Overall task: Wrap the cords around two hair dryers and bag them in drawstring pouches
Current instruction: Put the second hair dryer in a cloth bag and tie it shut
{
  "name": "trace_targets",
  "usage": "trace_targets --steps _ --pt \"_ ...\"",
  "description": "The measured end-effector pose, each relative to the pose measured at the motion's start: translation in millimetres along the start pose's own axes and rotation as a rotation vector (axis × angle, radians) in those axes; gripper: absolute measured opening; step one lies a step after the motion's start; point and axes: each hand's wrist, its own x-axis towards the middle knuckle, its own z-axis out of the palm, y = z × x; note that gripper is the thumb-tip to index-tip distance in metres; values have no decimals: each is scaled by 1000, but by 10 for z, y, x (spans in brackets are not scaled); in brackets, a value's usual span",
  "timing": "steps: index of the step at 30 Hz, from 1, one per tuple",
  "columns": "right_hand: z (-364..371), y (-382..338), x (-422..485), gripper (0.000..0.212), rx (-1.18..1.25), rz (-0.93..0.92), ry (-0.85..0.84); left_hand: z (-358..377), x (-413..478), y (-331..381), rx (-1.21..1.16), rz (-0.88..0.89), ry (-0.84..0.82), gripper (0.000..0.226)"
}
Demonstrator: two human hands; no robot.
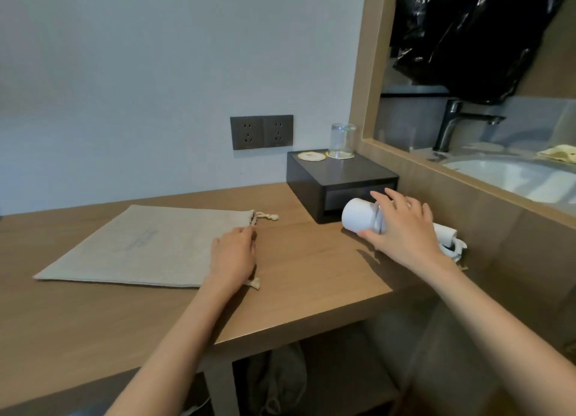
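The smooth white cylindrical hair dryer [358, 216] lies at the far right of the wooden counter [311, 269], its barrel spanned by the right hand's [402, 225] thumb and spread fingers. To its left, the left hand [233, 253] rests with bent fingers on the mouth of the flat, coarse beige pouch [140, 247]; whether it pinches the cloth is unclear.

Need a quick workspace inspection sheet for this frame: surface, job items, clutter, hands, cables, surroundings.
Surface: wooden desk, open shelf below.
Job's things: one drawstring pouch flat at left; one white hair dryer on its side at right.
Clutter: black box carrying an upturned glass and a coaster.
Hands: left hand on the pouch's mouth, grip unclear; right hand grips the hair dryer.
Cables: likely the cord, mostly hidden behind the right hand; wall sockets unused.
Surroundings: sink, faucet, black plastic bag at right.
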Motion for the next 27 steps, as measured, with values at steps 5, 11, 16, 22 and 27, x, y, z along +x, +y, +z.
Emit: trace_targets --steps 5,11,16,22,27 --pt "1 180 85 103 25 114 -186 -32 -19 -71 -114 61 41 35" --pt "-123 264 246 112 60 114 -374 -62 -16 -178 -136 97 7 36" --pt "-172 259 285 115 229 165 -444 -138 -47 -280 -188 167 -41 35" --pt "-187 180 158 108 154 111 -413 -161 -68 -297 -187 183 -56 34" --pt "-145 72 69 111 191 -39 -445 -190 -92 -279 -210 159 -44 34"
